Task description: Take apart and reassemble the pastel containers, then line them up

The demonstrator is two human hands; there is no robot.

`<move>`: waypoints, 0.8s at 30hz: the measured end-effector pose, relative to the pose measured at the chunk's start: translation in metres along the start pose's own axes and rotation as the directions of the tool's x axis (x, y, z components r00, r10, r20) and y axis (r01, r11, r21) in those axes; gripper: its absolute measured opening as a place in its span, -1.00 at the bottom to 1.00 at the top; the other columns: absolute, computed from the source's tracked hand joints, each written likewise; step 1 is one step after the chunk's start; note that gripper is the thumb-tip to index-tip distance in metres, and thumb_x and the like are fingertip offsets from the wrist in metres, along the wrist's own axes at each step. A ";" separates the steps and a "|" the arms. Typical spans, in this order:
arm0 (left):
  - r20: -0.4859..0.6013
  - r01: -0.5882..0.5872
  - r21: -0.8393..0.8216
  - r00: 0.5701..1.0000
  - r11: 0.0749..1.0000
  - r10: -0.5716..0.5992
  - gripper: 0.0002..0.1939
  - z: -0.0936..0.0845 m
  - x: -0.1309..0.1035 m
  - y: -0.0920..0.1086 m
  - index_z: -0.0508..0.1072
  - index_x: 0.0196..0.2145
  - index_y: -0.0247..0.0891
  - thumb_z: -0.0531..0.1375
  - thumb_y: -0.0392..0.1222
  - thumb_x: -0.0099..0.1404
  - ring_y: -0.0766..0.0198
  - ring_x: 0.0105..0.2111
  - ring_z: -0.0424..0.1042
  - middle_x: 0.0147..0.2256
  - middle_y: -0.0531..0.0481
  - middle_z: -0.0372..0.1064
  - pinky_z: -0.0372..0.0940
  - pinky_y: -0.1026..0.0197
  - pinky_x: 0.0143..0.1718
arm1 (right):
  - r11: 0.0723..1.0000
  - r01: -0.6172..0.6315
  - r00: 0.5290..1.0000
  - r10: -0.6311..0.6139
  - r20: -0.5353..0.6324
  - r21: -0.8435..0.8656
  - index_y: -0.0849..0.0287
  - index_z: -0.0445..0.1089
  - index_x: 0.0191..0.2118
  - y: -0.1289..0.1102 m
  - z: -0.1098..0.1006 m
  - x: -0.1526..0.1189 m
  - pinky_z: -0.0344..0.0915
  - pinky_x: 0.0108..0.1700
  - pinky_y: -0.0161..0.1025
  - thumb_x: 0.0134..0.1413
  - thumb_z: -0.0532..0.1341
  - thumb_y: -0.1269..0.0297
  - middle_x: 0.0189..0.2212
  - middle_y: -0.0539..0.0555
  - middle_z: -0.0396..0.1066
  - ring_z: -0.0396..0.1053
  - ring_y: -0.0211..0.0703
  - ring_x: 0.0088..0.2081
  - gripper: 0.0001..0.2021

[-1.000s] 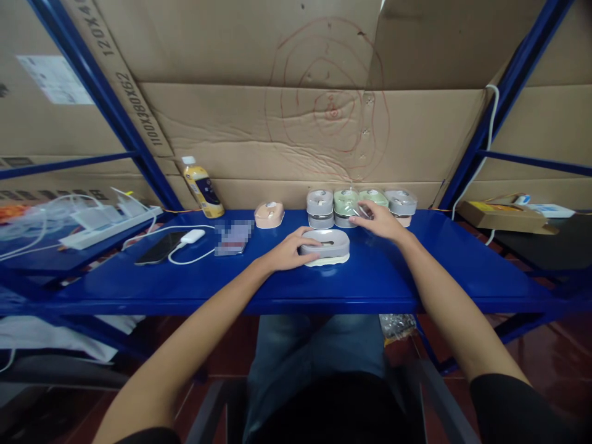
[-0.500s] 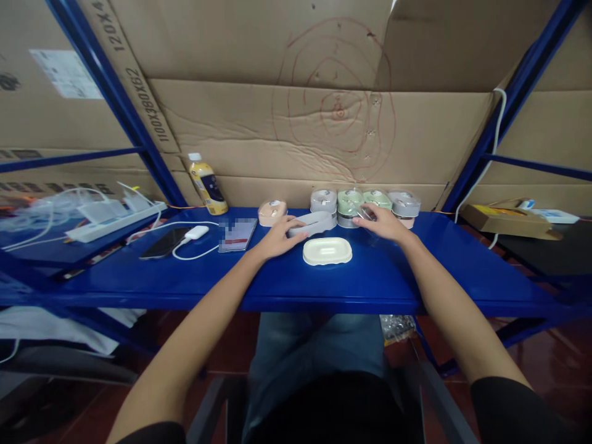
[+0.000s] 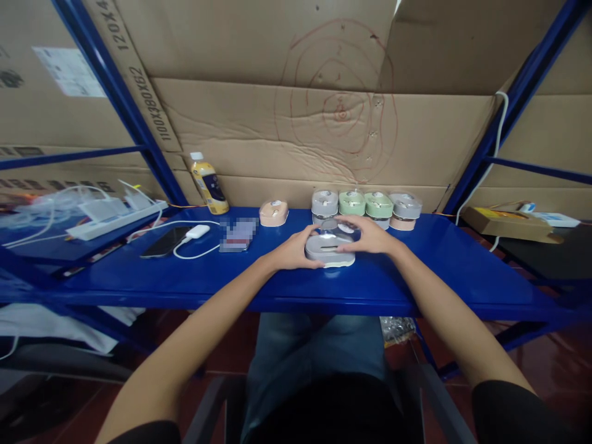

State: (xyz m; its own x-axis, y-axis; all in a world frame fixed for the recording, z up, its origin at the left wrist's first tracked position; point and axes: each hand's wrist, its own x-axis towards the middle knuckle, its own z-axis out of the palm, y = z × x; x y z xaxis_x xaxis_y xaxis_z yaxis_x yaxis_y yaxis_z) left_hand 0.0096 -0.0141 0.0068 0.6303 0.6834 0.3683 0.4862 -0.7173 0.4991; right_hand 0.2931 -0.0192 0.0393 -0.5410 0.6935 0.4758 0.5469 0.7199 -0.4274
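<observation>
A grey oval box body point(image 3: 319, 251) with a slot in its top sits over a cream oval base point(image 3: 340, 264), whose wavy edge shows below it. My left hand point(image 3: 298, 248) is closed on the left end of the grey body, fingers behind and thumb in front. A clear plastic cover point(image 3: 330, 226) is tilted above the body, gripped in my right hand point(image 3: 367, 234), whose thumb reaches down by the slot. Close behind stand stacked oval boxes with clear tops: grey point(image 3: 325, 202), green point(image 3: 352, 202), another green point(image 3: 379, 203) and a grey one on pink point(image 3: 406, 206).
A single pink box point(image 3: 274, 213) stands at the back. To the left are a yellow bottle point(image 3: 209, 185), a phone point(image 3: 239, 235), a dark phone point(image 3: 165, 242) with a white cable and a power strip point(image 3: 118, 221). Blue shelf posts point(image 3: 531, 80) frame the blue table point(image 3: 457, 271).
My left hand has brought the grey body forward onto the cream base. The right hand has moved left from the stacked boxes with the clear cover, now above the grey body.
</observation>
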 end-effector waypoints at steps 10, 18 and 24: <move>0.000 0.023 -0.058 1.000 0.998 -0.023 0.40 0.014 0.001 0.004 -0.32 0.55 -0.31 0.47 -0.03 0.01 -0.41 0.39 0.22 0.43 -0.51 0.08 0.23 -0.34 0.34 | 0.989 0.143 0.976 -0.134 0.170 -0.042 0.00 0.38 0.37 -0.010 0.019 0.014 0.33 0.30 0.23 -0.03 0.51 -0.15 0.26 0.20 0.45 0.44 0.26 0.24 -0.15; -0.041 -0.043 -0.024 0.998 0.999 0.042 0.43 0.017 0.000 0.003 -0.35 0.56 -0.21 0.49 -0.02 0.02 -0.47 0.47 -0.02 0.52 -0.42 -0.23 0.06 -0.40 0.44 | 0.987 0.106 0.975 -0.080 0.207 -0.118 -0.01 0.35 0.39 -0.016 0.017 0.014 0.38 0.24 0.21 -0.05 0.51 -0.18 0.20 0.21 0.46 0.46 0.26 0.17 -0.10; 0.017 -0.062 -0.031 0.998 0.998 0.062 0.38 0.016 0.001 -0.001 -0.28 0.56 -0.25 0.49 0.07 0.06 -0.44 0.49 -0.05 0.51 -0.43 -0.17 0.03 -0.38 0.46 | 0.985 0.048 0.972 -0.009 0.234 -0.163 0.04 0.33 0.41 -0.015 0.022 0.012 0.41 0.17 0.19 -0.11 0.54 -0.19 0.03 0.23 0.50 0.50 0.24 0.06 -0.02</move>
State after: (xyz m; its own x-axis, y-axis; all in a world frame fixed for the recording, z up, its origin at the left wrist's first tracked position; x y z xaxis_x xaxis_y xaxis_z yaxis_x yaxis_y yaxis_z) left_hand 0.0190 -0.0146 -0.0060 0.6693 0.6352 0.3854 0.4276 -0.7536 0.4993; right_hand 0.2646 -0.0206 0.0345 -0.6806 0.6745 0.2862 0.6168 0.7383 -0.2730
